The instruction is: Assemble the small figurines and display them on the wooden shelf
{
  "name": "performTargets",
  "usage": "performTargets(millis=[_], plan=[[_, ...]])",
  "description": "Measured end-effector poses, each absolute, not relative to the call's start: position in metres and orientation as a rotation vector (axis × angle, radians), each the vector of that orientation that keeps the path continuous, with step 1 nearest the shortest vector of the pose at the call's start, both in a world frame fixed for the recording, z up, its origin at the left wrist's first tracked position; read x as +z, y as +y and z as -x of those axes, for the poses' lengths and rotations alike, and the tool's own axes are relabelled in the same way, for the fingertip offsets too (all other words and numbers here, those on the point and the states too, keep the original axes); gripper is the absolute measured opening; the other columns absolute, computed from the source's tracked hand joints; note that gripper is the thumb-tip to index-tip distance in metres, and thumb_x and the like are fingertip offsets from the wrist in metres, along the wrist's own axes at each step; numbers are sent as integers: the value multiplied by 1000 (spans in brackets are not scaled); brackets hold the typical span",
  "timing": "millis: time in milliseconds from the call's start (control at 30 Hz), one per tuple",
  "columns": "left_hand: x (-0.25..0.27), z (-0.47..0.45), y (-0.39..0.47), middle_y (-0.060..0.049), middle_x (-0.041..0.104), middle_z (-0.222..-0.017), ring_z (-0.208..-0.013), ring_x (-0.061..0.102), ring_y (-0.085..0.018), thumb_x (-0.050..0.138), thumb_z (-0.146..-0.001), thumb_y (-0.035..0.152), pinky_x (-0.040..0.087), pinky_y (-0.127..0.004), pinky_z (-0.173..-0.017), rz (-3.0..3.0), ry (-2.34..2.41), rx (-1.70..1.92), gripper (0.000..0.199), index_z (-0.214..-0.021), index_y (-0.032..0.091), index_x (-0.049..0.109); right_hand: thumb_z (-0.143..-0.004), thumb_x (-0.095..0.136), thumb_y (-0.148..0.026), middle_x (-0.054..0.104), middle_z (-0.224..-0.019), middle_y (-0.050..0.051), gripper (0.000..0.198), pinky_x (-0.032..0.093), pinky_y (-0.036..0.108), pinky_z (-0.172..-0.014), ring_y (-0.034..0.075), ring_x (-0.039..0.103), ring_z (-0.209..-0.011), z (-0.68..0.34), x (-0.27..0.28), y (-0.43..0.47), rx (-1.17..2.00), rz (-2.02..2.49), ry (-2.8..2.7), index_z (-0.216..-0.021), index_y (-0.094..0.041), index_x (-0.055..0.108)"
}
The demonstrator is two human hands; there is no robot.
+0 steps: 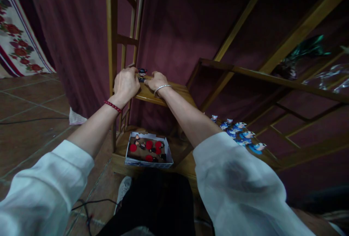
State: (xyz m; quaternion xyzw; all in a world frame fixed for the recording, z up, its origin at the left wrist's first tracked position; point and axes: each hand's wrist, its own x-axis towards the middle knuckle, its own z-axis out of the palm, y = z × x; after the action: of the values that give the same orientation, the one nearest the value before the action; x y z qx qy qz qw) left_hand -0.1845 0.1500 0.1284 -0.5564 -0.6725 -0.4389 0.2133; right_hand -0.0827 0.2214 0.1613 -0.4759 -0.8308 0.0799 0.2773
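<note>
A small figurine (142,73) with black hair and red hair ornaments stands upright on a raised wooden shelf (149,95), between my two hands. My left hand (127,83), its fingers bent, is against the figurine's left side; the fingertips are partly hidden. Close to the right of its dark base is the thumb of my right hand (156,81), with the index finger held apart from it. Below, on a lower shelf, an open cardboard box (170,158) holds several similar figurines (143,146) and red round pieces (149,144).
A wooden lattice frame (111,28) rises beside my left hand. Several blue-and-white figurines (242,134) stand on the lower level at right. A wooden rail (261,75) crosses the right side, with a green plant (311,47) behind. A black cable (95,202) lies on the tiled floor (32,105).
</note>
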Motion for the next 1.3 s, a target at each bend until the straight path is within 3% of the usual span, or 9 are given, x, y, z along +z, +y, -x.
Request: performTargets(millis=[367, 633, 733, 967, 1067, 1167, 1300], plan=[[79, 162, 128, -5, 60, -88, -89, 52, -18, 36, -81, 15, 39, -36, -84, 1586, -1415, -1466, 23, -89, 16, 57, -79, 48, -24, 61, -99, 4, 31, 40, 37, -91, 16, 57, -96, 59, 137, 202, 395, 851, -2176, -107, -13, 53], [46, 140, 115, -7, 57, -104, -110, 44, -23, 41, -81, 20, 34, -44, -93, 1573, -1310, -1504, 22, -97, 18, 57, -83, 42, -15, 58, -94, 3, 22, 46, 28, -83, 12, 56, -87, 36, 112, 147, 247, 455, -2062, -100, -17, 56], [31, 133, 111, -8, 55, -111, -115, 41, -24, 43, -82, 23, 33, -44, -95, 1578, -1318, -1546, 21, -96, 18, 57, -85, 39, -14, 57, -99, 4, 25, 43, 28, -88, 13, 53, -95, 26, 99, 135, 185, 371, -2043, -101, -20, 57], [-27, 120, 115, -8, 56, -109, -110, 47, -20, 43, -82, 21, 42, -35, -90, 1700, -1374, -1608, 21, -99, 18, 55, -83, 38, -13, 58, -101, 5, 30, 42, 33, -90, 16, 50, -98, 11, 34, 135, 167, 313, -2179, -103, -21, 58], [-58, 115, 119, -6, 59, -102, -98, 54, -16, 39, -82, 18, 47, -28, -81, 1830, -1483, -1660, 24, -101, 19, 54, -82, 39, -12, 59, -100, 5, 31, 43, 31, -89, 15, 50, -98, 6, 0, 137, 236, 379, -2207, -103, -20, 59], [-86, 109, 123, -7, 60, -99, -88, 57, -17, 41, -77, 16, 49, -29, -75, 1986, -1720, -1523, 23, -94, 17, 58, -81, 39, -10, 60, -100, 6, 31, 43, 30, -89, 15, 51, -96, 0, -32, 139, 313, 526, -2167, -102, -19, 61], [-113, 101, 127, -11, 60, -98, -81, 59, -18, 41, -74, 10, 49, -30, -74, 2181, -2152, -1078, 25, -88, 14, 61, -81, 38, -9, 62, -98, 4, 33, 43, 27, -88, 14, 53, -96, -9, -70, 146, 439, 720, -2147, -99, -21, 62]])
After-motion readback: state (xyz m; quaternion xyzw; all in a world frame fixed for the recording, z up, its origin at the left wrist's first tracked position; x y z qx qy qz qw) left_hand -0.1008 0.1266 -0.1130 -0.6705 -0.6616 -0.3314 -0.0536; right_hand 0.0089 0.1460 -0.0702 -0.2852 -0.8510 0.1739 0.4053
